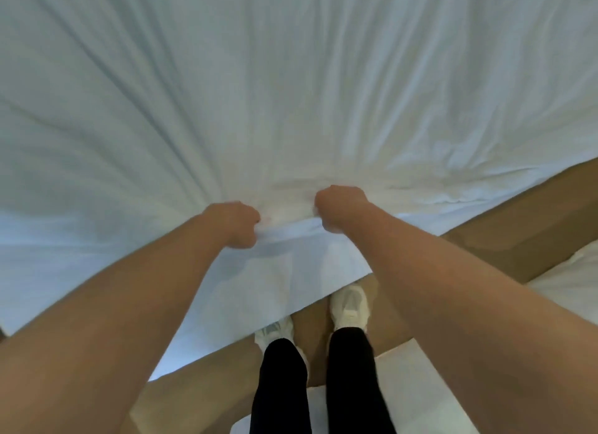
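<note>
Fists of left hand (233, 224) and right hand (339, 209) clench the white bedsheet (291, 110) edge, side by side; pulling evenly toward the body should flatten the creases.

beyond the sheet's (291, 94) near edge the sheet lies open and unobstructed; below that edge, legs (351, 378) and shoes (349, 307) crowd the floor (504, 213).

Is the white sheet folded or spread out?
Spread out: the sheet lies wide, creases fanning from the left hand and right hand gripping its near edge.
</note>
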A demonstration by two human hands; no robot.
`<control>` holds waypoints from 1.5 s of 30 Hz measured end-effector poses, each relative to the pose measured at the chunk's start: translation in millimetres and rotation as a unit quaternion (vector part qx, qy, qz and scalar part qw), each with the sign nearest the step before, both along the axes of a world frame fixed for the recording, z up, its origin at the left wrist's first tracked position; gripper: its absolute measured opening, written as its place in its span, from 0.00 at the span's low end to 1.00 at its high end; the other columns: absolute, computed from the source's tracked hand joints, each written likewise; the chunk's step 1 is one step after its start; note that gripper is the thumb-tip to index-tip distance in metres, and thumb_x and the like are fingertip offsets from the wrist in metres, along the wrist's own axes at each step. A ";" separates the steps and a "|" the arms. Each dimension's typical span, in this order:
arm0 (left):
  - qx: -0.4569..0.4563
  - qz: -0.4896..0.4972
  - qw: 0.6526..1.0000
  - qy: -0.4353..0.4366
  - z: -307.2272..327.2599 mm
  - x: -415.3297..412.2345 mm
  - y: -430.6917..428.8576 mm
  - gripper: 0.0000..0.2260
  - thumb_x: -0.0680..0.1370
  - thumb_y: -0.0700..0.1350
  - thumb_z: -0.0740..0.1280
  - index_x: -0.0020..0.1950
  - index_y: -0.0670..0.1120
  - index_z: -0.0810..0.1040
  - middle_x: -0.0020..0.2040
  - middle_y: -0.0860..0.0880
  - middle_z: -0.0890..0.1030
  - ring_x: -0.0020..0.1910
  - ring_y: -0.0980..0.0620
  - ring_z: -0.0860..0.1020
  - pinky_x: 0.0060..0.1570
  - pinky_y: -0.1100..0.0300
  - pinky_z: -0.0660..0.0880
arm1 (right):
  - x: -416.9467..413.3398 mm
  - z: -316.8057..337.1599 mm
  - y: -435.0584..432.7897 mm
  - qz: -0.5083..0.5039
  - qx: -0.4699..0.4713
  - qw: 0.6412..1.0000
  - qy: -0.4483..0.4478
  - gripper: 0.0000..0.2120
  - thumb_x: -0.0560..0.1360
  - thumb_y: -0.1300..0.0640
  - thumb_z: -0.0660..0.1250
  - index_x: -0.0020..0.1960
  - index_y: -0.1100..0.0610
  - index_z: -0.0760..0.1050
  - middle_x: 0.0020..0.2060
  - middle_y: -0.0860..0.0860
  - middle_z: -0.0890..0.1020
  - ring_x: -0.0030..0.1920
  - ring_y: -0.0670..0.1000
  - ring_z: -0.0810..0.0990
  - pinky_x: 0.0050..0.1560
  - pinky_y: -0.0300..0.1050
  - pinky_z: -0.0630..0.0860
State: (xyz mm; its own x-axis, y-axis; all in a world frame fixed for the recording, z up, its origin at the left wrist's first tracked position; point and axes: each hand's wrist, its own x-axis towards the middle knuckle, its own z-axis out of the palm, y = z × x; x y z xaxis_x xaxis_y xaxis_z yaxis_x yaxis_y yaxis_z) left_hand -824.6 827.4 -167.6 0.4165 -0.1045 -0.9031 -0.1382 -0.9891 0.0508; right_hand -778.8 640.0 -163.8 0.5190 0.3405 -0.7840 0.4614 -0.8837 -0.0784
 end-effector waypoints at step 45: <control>0.026 -0.037 0.995 -0.092 -25.8 -143.6 225.2 0.12 0.78 0.47 0.65 0.60 0.46 0.77 0.55 0.44 0.80 0.53 0.44 0.80 0.46 0.58 0.73 | -151.8 -23.5 214.0 -0.006 0.098 0.995 0.031 0.13 0.76 0.62 0.61 0.60 0.57 0.77 0.57 0.56 0.79 0.57 0.59 0.79 0.49 0.46 0.71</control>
